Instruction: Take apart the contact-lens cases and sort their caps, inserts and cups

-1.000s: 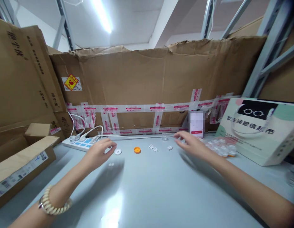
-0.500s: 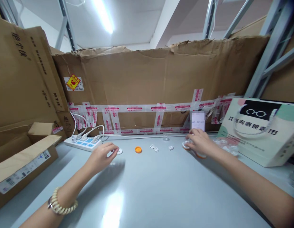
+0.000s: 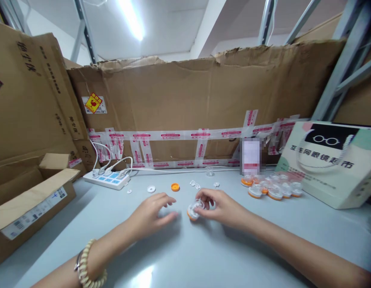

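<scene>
In my right hand (image 3: 214,204), fingers pinched, is a small round case (image 3: 194,210) with a clear dome and an orange base, tilted above the table. My left hand (image 3: 157,210) reaches toward it from the left, empty, thumb and fingers apart. Behind the hands lie an orange ring-shaped part (image 3: 175,187), a white disc (image 3: 151,189) and a tiny white round piece (image 3: 129,191). Small white pieces (image 3: 195,184) sit farther right, with another white piece (image 3: 216,185) beside them. A clear cap (image 3: 210,172) stands at the back.
Several orange-and-clear round cases (image 3: 275,190) cluster at the right, before a phone (image 3: 251,156) and a paper bag (image 3: 326,164). A power strip (image 3: 106,180) and an open cardboard box (image 3: 35,204) are on the left. A large carton (image 3: 173,100) walls the back.
My right hand has come from the right-hand cluster to the middle, carrying a round case. My left hand has moved rightward and nearer, away from the white disc.
</scene>
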